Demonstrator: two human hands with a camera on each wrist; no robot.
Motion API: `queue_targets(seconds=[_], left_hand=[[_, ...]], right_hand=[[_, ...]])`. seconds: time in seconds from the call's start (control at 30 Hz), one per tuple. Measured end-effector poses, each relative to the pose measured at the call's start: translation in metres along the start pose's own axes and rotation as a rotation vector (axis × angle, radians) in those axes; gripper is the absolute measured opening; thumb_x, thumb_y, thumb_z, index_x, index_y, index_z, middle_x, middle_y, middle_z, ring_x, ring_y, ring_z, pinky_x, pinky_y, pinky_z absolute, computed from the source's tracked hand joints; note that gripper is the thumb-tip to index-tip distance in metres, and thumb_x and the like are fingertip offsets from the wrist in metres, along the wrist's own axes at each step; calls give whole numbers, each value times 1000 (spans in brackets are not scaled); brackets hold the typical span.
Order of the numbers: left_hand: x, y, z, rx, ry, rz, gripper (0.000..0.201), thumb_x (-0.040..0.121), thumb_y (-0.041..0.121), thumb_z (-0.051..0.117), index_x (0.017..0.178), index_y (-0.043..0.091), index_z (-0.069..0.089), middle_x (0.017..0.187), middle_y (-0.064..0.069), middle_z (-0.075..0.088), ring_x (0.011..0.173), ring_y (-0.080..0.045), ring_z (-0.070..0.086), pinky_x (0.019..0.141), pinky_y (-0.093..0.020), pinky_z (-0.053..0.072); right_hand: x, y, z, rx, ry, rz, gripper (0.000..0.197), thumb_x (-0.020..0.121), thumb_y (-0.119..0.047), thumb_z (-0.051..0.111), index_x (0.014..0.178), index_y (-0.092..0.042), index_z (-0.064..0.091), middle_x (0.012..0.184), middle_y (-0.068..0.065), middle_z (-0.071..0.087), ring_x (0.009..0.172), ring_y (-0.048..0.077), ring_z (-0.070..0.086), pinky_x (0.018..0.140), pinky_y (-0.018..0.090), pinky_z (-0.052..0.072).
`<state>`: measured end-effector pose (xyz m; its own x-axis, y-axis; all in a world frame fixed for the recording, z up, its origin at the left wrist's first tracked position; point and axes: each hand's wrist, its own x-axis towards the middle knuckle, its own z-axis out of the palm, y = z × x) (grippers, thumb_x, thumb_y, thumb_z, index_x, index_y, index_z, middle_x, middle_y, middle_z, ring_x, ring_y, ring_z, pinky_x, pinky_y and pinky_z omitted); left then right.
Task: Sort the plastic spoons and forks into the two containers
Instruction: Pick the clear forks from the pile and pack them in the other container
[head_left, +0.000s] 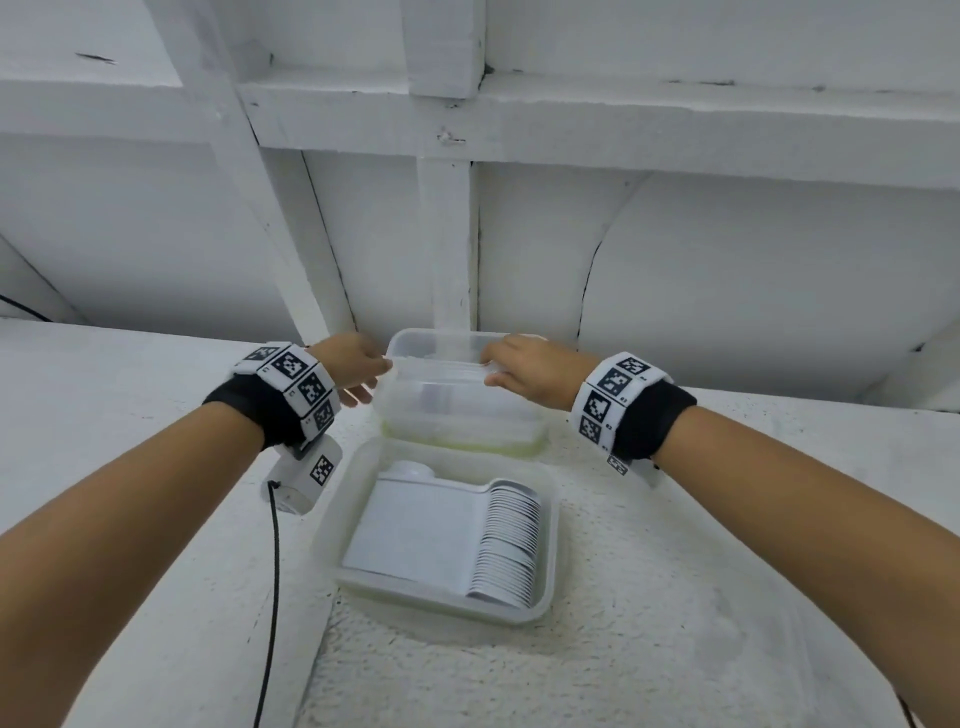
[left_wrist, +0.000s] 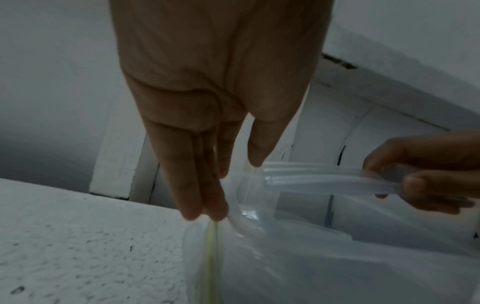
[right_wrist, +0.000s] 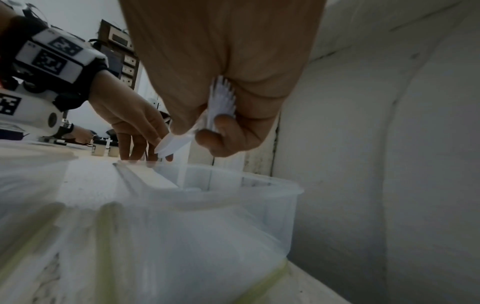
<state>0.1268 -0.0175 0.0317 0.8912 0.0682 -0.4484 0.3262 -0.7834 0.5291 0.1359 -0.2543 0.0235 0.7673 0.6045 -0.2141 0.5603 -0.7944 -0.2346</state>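
Head view, spoons (head_left: 506, 545) stacked, near container (head_left: 548, 597)

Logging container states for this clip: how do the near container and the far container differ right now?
The near container holds a neat row of white spoons; what the far container holds is not clear. The near one is untouched, while both hands are at the far one: the left hand at its left end with fingers straight, the right hand over its rim with a bunch of forks in its grip. Both are clear plastic with a yellow-green tinge at the base.
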Motion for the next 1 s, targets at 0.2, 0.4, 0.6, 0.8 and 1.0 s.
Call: queue_targets(seconds=[0.2,0.4,0.6,0.8,1.0], left_hand=[[15,-7,6,-2,-50,-42,29,97,16,46,108,-8,58,82,-16,65,66,-24,64,68,-33,56],[19,-10,8,-39,-57,-50,28,96,15,46,107,-8,57,89,-20,68,87,-35,69,79,-40,57],[19,-9,8,-58,-55,-54,28,96,15,46,109,-8,56,94,-23,68,90,-37,68,86,-44,55],[17,-8,8,-46,-40,-44,27,97,16,46,110,-6,56,94,-22,68,90,-36,68,85,-44,55],[7,-4,6,35,-4,-47,29,98,20,43,115,-1,56,91,-12,60,69,-23,59,64,-33,53]], right_hand=[[18,-9,18,5,-123,-15,34,100,-27,39,128,-8,45,124,13,51,113,28,50,93,32,36],[21,-6,23,-140,-178,-15,30,97,-33,45,122,-17,52,120,6,57,111,23,50,83,32,40],[28,-7,19,18,-201,10,31,94,-28,52,119,-13,63,121,5,59,110,20,54,85,22,36],[30,-9,20,76,-186,36,28,95,-22,52,115,-9,64,118,5,64,109,20,56,85,22,37],[25,-9,15,154,-146,101,33,99,-23,43,119,-6,63,124,4,62,114,23,55,96,29,40]])
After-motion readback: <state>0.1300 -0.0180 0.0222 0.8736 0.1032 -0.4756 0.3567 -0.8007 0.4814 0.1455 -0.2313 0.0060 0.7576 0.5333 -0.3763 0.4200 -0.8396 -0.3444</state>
